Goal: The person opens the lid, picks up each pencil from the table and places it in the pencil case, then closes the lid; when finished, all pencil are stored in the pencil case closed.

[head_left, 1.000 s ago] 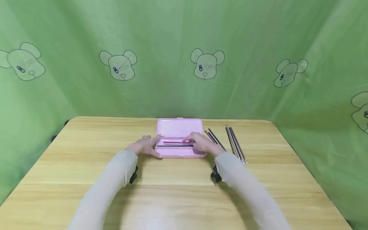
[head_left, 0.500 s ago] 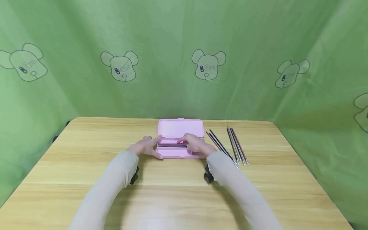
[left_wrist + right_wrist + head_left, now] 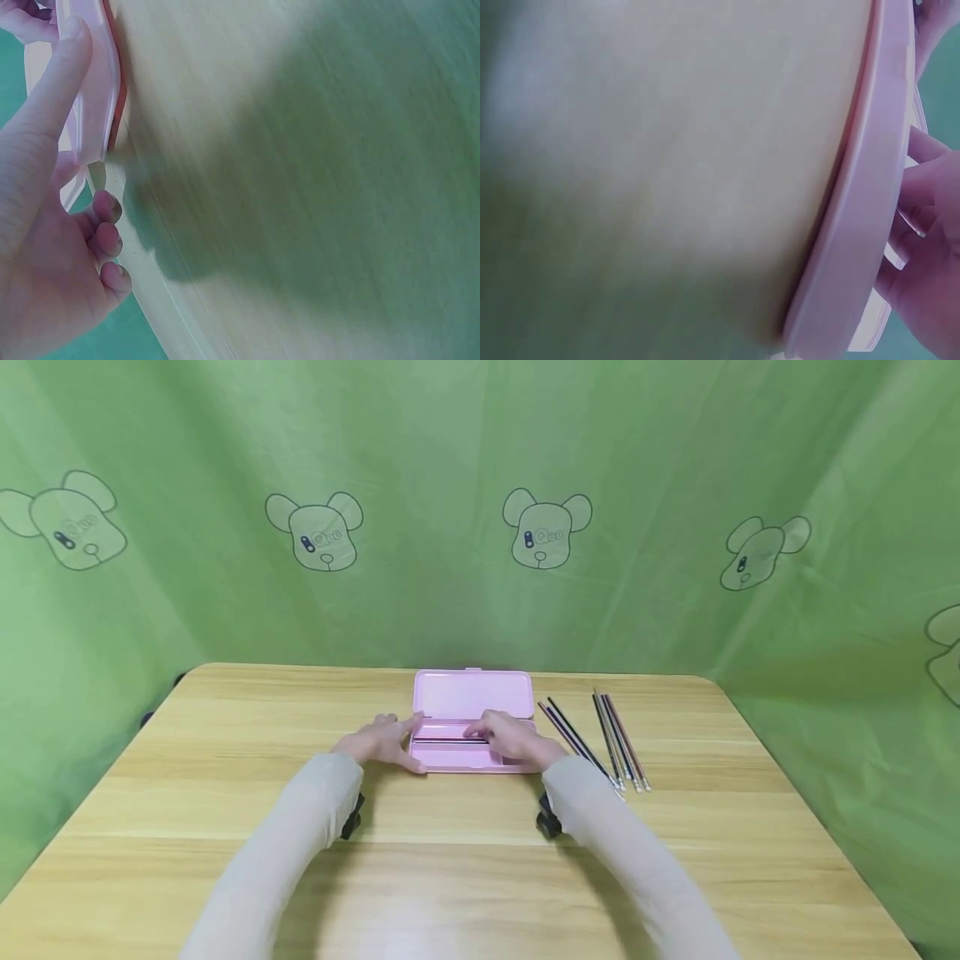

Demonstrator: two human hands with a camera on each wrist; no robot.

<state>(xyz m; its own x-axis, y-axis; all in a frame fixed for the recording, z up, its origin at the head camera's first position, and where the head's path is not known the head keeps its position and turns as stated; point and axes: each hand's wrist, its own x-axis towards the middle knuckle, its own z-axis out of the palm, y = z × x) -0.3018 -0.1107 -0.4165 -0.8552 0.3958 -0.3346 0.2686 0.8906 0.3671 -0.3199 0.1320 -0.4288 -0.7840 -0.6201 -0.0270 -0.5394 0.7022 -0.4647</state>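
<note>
A pink pencil case (image 3: pixel 471 695) lies with its lid tipped back near the table's far edge. Several pencils (image 3: pixel 448 740) run lengthwise inside its tray. My left hand (image 3: pixel 384 742) holds the case's left end, thumb at the front corner and index finger at the back; its other fingers hang loosely bent in the left wrist view. My right hand (image 3: pixel 510 735) reaches over the front wall, fingers down in the tray at the pencils. The right wrist view shows these fingers (image 3: pixel 922 184) behind the case's front wall, their tips partly hidden.
To the right of the case, two loose groups of pencils lie on the wooden table (image 3: pixel 450 877): one slanted group (image 3: pixel 573 739) beside my right wrist and another (image 3: pixel 618 739) farther right. A green curtain (image 3: pixel 435 593) hangs behind the table.
My right hand has moved slightly left inside the case. The pencils lying higher in the tray one second ago now sit lower, close to the front divider. My left hand keeps its place.
</note>
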